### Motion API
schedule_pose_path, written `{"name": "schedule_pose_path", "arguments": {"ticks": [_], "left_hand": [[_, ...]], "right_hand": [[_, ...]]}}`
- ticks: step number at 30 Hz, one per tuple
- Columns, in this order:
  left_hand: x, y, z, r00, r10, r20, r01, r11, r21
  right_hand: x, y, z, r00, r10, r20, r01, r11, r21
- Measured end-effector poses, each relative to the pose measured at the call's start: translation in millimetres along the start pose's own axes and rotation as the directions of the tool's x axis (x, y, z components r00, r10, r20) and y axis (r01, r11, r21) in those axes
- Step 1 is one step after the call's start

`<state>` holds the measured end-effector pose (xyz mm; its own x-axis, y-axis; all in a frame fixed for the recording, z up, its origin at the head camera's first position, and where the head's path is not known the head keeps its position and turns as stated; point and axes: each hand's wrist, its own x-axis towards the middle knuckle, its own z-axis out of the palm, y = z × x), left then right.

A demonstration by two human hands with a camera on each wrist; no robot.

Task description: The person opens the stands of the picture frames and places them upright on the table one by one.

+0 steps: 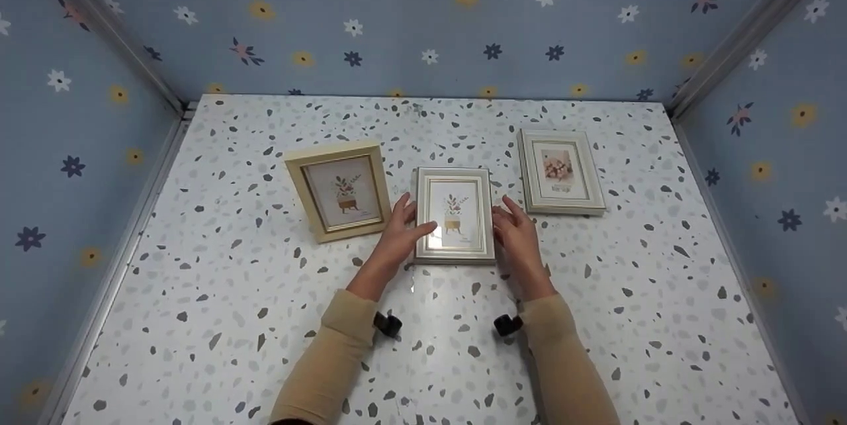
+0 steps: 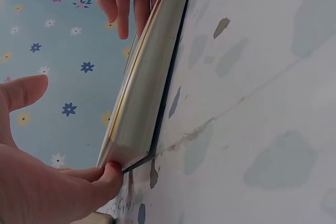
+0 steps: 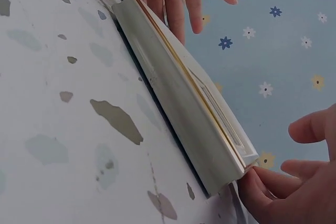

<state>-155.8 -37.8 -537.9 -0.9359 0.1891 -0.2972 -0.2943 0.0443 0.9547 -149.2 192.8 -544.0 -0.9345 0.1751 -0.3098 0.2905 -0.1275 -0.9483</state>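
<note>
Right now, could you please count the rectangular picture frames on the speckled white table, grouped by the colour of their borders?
Cream-yellow rectangular picture frame: 1
Silvery-white rectangular picture frames: 2 (middle frame, right frame)
Total: 3

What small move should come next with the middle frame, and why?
Probably tilt the middle frame up onto its near edge: it lies face up, with the left hand and right hand touching its opposite sides, while the cream frame to its left stands upright.
</note>
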Motion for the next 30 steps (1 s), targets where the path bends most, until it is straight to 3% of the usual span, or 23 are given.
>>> {"name": "schedule_pose_path", "arguments": {"ticks": [3,7,14,24,30], "left_hand": [[-0.5,-0.9,-0.6,1.0,0.006,-0.011,-0.006,1.0,-0.012],[-0.7,-1.1,0.1,1.0,0.011,-0.027,-0.012,1.0,-0.021],[-1.7,0.7,3.1,0.998,0.05,-0.036,-0.052,0.998,-0.044],[-5.2,1.2,6.1,0.987,0.153,-0.039,-0.155,0.986,-0.065],[-8.7,3.7,5.8,0.979,0.186,-0.082,-0.191,0.98,-0.049]], "right_hand": [[-0.6,-0.5,0.9,1.0,0.011,-0.001,-0.011,1.0,0.01],[-2.6,-1.1,1.1,1.0,0.014,-0.002,-0.014,0.999,-0.048],[-4.4,-2.2,0.3,0.999,-0.032,-0.016,0.03,0.993,-0.114],[-8.7,-4.4,-3.2,0.999,-0.017,-0.032,0.017,1.0,-0.017],[-11.3,-8.0,-6.4,0.999,0.018,-0.034,-0.016,0.998,0.059]]}}
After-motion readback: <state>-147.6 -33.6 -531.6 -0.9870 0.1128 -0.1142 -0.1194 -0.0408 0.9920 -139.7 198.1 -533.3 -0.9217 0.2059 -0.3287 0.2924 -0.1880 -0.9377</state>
